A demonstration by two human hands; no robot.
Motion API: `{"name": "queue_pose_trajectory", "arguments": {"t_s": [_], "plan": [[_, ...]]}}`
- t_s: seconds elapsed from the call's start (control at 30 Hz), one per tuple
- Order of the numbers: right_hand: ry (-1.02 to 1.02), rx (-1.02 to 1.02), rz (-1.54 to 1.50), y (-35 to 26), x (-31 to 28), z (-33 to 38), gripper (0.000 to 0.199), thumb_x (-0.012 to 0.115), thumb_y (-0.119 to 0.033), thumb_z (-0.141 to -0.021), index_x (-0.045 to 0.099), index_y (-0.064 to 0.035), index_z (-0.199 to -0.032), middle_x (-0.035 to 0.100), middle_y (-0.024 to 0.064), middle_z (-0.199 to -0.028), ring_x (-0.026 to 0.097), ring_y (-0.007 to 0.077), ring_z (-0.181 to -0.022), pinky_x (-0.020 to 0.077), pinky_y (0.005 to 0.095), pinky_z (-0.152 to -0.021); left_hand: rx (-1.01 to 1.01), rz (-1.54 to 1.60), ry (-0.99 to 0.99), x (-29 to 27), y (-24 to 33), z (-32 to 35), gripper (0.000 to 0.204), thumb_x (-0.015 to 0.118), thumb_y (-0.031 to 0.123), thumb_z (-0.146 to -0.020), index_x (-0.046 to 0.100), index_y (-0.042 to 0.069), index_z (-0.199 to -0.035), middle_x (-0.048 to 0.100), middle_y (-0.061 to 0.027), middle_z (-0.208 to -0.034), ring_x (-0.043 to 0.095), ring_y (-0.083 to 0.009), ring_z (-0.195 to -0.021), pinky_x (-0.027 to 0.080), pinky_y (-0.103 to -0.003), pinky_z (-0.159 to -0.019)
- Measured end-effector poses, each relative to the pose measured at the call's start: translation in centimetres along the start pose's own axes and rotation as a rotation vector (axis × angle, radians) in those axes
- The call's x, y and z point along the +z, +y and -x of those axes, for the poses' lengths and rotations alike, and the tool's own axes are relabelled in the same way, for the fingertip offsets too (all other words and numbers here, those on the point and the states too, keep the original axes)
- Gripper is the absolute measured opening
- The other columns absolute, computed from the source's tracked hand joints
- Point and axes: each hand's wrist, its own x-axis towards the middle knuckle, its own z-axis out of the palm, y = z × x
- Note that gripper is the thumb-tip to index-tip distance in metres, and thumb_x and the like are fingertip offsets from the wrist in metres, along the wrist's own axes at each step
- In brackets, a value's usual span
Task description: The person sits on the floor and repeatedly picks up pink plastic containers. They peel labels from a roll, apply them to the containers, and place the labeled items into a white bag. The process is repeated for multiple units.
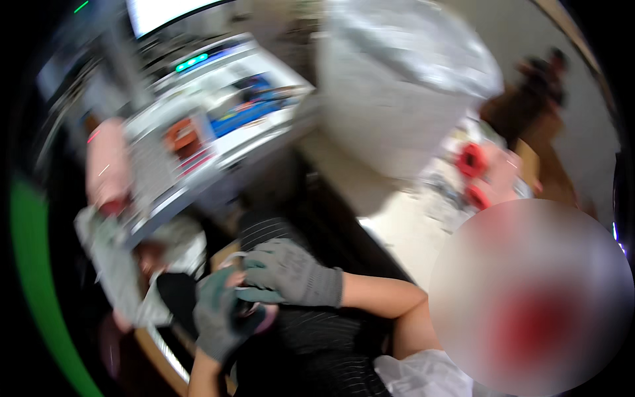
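Left hand and right hand, gloved, meet lower centre; fingers curl, holding what cannot be told; table, upper left.

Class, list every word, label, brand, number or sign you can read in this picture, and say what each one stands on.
No text can be read.
Dark print on the grey glove of the right hand: too blurred to read.
Bright screen at the upper left: washed out, no words legible.
Green lights by the white desk: a blurred glow, no characters to make out.
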Motion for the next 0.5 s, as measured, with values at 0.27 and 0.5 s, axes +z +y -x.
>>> {"name": "queue_pose_trajectory", "arguments": {"t_s": [0.27,0.5], "plan": [[-0.218,-0.223,-0.033,-3.5,2.3,-2.5,0.052,0.074,-0.052,-0.085,0.070,-0.0096,-0.116,0.066,0.0047,-0.120,0.062,0.0275,-0.114,0.0482,0.0421,-0.098,-0.066,0.080,0.125,-2.1,-2.3,4.1,0.032,0.091,0.027,-0.064,0.070,0.010,-0.082,0.066,-0.0074,-0.102,0.064,-0.0338,-0.098,0.054,-0.045,-0.083],[-0.358,-0.055,-0.034,-4.5,2.7,-1.2,0.036,0.077,-0.045,-0.084,0.065,-0.0140,-0.097,0.059,0.0074,-0.104,0.054,0.0232,-0.090,0.0439,0.0408,-0.075,0.090,-0.144,0.108,-2.1,-3.2,4.7,0.016,0.075,0.023,-0.078,0.069,0.011,-0.086,0.060,-0.0064,-0.097,0.065,-0.0327,-0.103,0.046,-0.068,-0.105]]}}
